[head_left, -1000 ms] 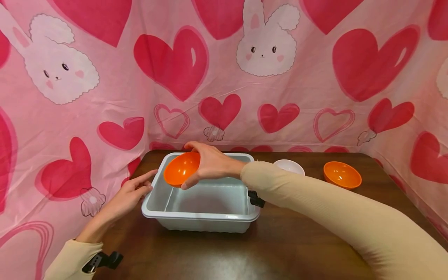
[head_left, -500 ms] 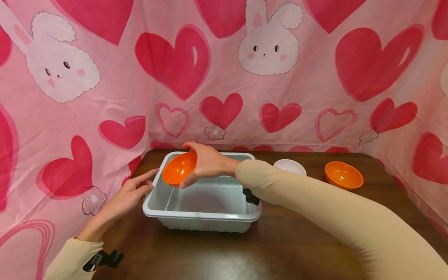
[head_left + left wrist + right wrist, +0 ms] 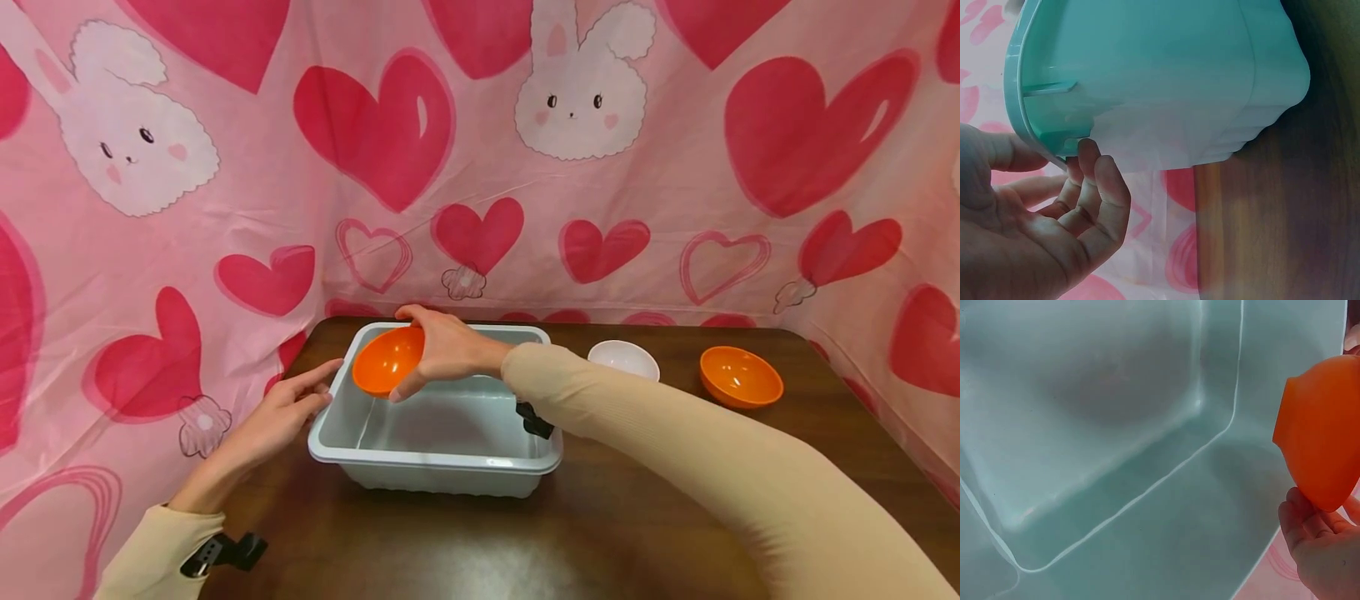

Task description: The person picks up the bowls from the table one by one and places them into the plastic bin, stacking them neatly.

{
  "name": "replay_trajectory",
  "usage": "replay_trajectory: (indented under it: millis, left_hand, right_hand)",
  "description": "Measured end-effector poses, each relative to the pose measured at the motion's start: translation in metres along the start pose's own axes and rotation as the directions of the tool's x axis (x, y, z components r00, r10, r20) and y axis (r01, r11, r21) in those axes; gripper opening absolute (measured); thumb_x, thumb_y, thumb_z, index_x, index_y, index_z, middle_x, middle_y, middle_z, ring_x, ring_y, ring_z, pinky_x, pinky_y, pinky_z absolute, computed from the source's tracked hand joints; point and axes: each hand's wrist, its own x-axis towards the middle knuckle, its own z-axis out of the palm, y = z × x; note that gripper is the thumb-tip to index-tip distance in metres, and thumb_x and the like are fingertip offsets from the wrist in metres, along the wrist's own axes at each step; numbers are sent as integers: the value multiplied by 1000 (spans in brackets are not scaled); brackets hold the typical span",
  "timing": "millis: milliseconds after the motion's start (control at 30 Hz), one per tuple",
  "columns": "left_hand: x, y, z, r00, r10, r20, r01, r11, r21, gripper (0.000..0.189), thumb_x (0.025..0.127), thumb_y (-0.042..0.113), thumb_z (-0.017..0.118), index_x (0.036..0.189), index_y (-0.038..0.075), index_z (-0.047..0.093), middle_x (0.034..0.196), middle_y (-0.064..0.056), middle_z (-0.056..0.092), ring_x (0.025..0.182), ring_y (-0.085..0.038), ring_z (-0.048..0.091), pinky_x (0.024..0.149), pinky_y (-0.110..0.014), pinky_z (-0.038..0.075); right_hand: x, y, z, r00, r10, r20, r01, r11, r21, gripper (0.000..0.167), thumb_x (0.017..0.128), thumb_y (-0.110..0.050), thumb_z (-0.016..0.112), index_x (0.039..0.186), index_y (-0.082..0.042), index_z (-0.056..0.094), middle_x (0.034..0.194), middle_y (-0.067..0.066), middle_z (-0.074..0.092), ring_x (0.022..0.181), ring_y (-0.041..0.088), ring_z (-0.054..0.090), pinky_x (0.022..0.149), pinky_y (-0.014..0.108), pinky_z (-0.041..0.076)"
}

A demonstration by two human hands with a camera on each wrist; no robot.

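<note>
My right hand (image 3: 453, 350) grips an orange bowl (image 3: 386, 360) by its rim, thumb at the near side and fingers at the far side. The bowl is tilted, its hollow facing toward me and left, over the left part of a grey plastic basin (image 3: 442, 461). In the right wrist view the orange bowl (image 3: 1325, 434) shows its rounded outside above the basin's wall. At the basin's left side is my left hand (image 3: 288, 412). The left wrist view shows its fingers (image 3: 1110, 187) curled under the basin's rim (image 3: 1015, 103), the thumb against the other side.
To the right of the basin stand a white bowl (image 3: 622, 358), partly behind my right sleeve (image 3: 645, 417), and a second orange bowl (image 3: 741, 377). All are on a dark wooden table (image 3: 450, 542). A pink cloth (image 3: 480, 175) with hearts and rabbits hangs around it.
The orange bowl and my right hand stay nearly in place over the basin, with only slight shifts. My left hand keeps its place at the rim. The whole view drifts slightly.
</note>
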Motion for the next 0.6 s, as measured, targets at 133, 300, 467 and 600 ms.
replay_trajectory:
  millis: [133, 300, 467, 600]
  left_hand:
    - [0, 0, -1, 1000, -3, 1, 3, 1000, 12, 56, 104, 3, 55, 157, -7, 41, 97, -14, 58, 76, -20, 55, 66, -27, 55]
    - [1, -1, 0, 1000, 3, 3, -3, 1000, 9, 56, 104, 2, 56, 156, -8, 40, 97, -13, 59, 75, -19, 56, 66, -27, 55]
    - [1, 0, -1, 1000, 7, 9, -7, 1000, -1, 56, 104, 2, 55, 157, -8, 40, 98, -14, 59, 77, -19, 57, 67, -28, 56]
    - [0, 1, -1, 1000, 7, 12, -7, 1000, -2, 56, 104, 3, 56, 157, -7, 41, 100, -15, 60, 79, -20, 59, 69, -28, 58]
  right_hand:
    - [2, 3, 2, 1000, 13, 4, -13, 1000, 4, 111, 65, -48, 95, 157, -23, 40, 139, -3, 54, 122, 17, 50, 100, 43, 52]
    - [4, 8, 7, 1000, 4, 14, -4, 1000, 1, 111, 66, -46, 95, 159, -20, 40, 142, 0, 54, 124, 19, 50, 105, 45, 49]
    - [4, 12, 13, 999, -24, 22, 24, 1000, 14, 109, 66, -44, 96, 157, -18, 42, 144, 2, 55, 123, 20, 53, 105, 44, 49]
    - [5, 14, 19, 999, -35, 28, 35, 999, 2, 111, 65, -45, 97, 157, -15, 42, 147, 5, 56, 124, 20, 54, 105, 42, 49]
